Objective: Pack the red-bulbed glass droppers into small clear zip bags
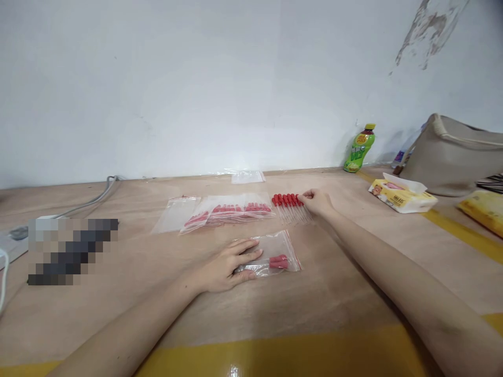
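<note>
The left hand [228,264] lies flat, fingers spread and released, pressing a clear bag [275,255] against the surface [334,293]; the bag sticks out from under the fingers toward 3 o'clock, with red-capped droppers inside. At 1 o'clock from it, the right hand [317,201] pinches the end of a loose droppers row [288,205]. Filled bags [231,211] lie just left of that row.

A single head-worn camera looks forward and down across the tabletop [338,293] toward the white wall [196,78] behind it. It sits close above the near edge, so both forearms enter from below, and the wall fills the upper half beyond the tabletop.
</note>
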